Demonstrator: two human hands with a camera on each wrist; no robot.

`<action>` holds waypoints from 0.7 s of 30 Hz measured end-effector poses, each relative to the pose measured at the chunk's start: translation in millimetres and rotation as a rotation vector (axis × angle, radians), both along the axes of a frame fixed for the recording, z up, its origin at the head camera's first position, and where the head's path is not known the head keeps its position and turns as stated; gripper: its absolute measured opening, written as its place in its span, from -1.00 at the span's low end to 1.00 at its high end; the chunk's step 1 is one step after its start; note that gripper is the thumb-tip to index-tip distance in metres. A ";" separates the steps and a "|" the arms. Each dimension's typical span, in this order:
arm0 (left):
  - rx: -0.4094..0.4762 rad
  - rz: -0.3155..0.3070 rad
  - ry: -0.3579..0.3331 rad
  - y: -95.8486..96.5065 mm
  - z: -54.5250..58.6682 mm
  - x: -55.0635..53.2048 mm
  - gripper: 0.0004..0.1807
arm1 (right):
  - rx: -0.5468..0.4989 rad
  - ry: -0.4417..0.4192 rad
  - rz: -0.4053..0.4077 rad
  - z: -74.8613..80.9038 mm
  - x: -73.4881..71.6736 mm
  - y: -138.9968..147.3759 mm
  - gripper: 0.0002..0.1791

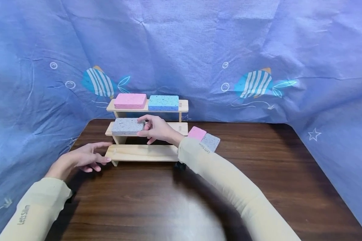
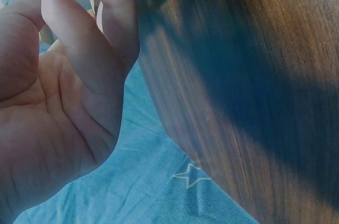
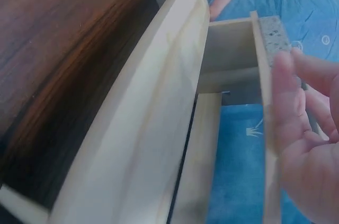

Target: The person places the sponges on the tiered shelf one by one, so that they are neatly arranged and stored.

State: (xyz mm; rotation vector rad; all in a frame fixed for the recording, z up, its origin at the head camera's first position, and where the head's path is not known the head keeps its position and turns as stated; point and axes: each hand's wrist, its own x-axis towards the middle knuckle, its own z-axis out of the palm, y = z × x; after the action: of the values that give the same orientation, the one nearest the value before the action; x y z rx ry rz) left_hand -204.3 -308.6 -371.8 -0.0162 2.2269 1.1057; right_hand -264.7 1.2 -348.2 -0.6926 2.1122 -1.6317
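A three-tier wooden stand (image 1: 144,152) stands on the table. On its middle tier lies a speckled grey sponge (image 1: 127,126), flat at the left end. My right hand (image 1: 159,129) pinches the right end of that sponge between thumb and fingers; the right wrist view shows the same sponge (image 3: 274,34) beyond the fingertips. At the left end of the bottom tier is my left hand (image 1: 84,156), its thumb tip right at the board's edge and its index finger stretched toward the stand. In the left wrist view its fingers (image 2: 79,38) are loosely bent.
A pink sponge (image 1: 130,101) and a blue sponge (image 1: 163,102) sit side by side on the top tier. Right of the stand, a flat pink piece (image 1: 196,133) and a flat grey piece (image 1: 210,142) lie on the brown table (image 1: 259,167). A blue fish-print cloth (image 1: 181,50) hangs behind.
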 end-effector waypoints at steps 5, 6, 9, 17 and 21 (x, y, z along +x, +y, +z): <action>0.002 0.008 0.008 -6.2 0.3 3.1 0.01 | 0.038 -0.018 0.121 15.0 5.2 18.5 -0.43; 0.002 0.009 0.009 -6.7 0.2 3.6 0.01 | 0.051 -0.008 0.146 19.0 6.4 25.1 -0.42; 0.007 0.013 0.008 -5.7 -0.1 4.0 0.00 | 0.099 0.060 0.191 31.8 10.6 50.9 -0.44; -0.005 0.011 0.006 0.3 -0.5 2.3 -0.01 | 0.170 0.279 0.154 51.5 29.5 141.0 -0.48; -0.011 0.008 0.006 0.4 0.6 2.5 0.00 | 0.183 0.306 0.094 48.5 47.5 183.3 -0.42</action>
State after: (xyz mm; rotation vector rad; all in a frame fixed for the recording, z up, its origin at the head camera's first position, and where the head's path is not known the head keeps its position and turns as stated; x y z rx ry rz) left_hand -201.8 -308.2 -371.2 -0.0260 2.2398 1.0989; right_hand -217.3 184.5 -299.7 -1.0167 2.3622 -1.3308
